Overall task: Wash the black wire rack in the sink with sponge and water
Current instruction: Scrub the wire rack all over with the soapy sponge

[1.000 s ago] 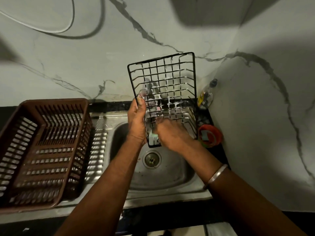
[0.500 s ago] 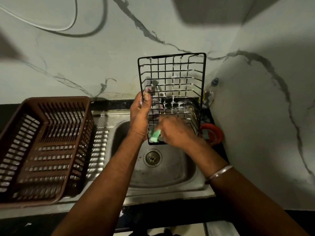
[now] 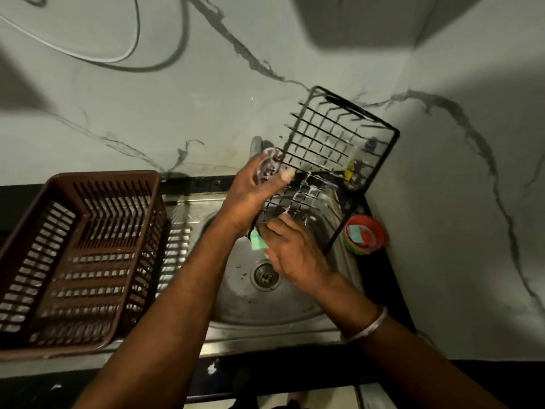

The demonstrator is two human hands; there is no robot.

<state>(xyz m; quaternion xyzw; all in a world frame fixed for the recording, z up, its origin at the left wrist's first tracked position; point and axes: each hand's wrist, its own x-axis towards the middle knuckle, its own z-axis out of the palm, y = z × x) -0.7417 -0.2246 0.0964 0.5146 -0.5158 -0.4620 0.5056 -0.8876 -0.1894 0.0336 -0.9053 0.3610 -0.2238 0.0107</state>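
My left hand (image 3: 250,196) grips the left edge of the black wire rack (image 3: 330,143), which tilts rightward above the sink (image 3: 265,308). Just below it, my right hand (image 3: 295,255) holds a green sponge (image 3: 258,242) against the rack's soapy lower corner.

- No text, brand, number or sign can be read anywhere in view.
- Bottle (image 3: 351,169) at the far right, seen through the black wire rack (image 3: 321,160): it has a yellow label, too blurred to read.
- Red tub (image 3: 365,235) on the bench at the right: its coloured markings are illegible.
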